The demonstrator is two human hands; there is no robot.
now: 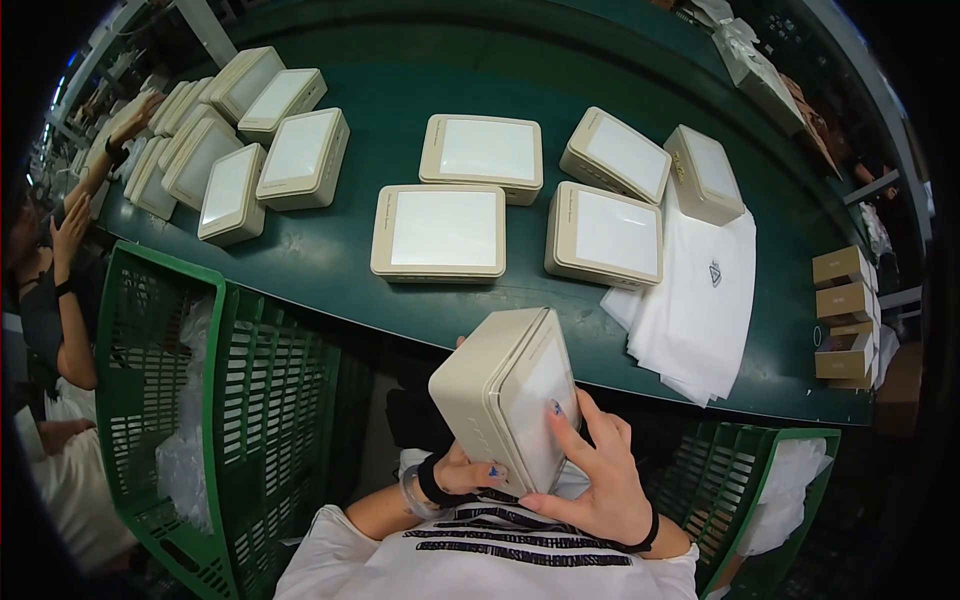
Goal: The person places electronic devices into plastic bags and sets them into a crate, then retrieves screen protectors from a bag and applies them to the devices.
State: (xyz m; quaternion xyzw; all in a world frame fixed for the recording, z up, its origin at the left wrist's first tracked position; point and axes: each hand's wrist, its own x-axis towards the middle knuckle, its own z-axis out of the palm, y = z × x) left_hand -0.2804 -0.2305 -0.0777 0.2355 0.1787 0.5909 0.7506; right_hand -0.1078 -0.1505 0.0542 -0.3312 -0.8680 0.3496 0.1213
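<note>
**Head view: cream box held in both hands, low centre of frame**

Head view, looking down. Cream box (505, 400) held tilted at lower centre, just below the near edge of the green table (330, 255), white lid face turned to the right. Left hand (465, 475) clasped around the box's lower corner from beneath, thumb on its side; dark band on that wrist. Right hand (590, 475) gripping the lid side, fingers (565, 425) spread flat across the white face; dark band on this wrist too.

On the table, above the held box: two more cream boxes (440, 232) at centre, three further ones at centre right, all lying with white lids up. Cluster of the same boxes (235, 140) crowded at upper left. Stack of white cloth bags (700, 310) at right, overhanging the table edge. Small tan cartons (845, 315) at far right.

Green plastic crates (200, 400) at lower left, another at lower right, both holding clear wrapping. Another person's hands (125, 125) at far left, reaching toward the upper-left boxes.
</note>
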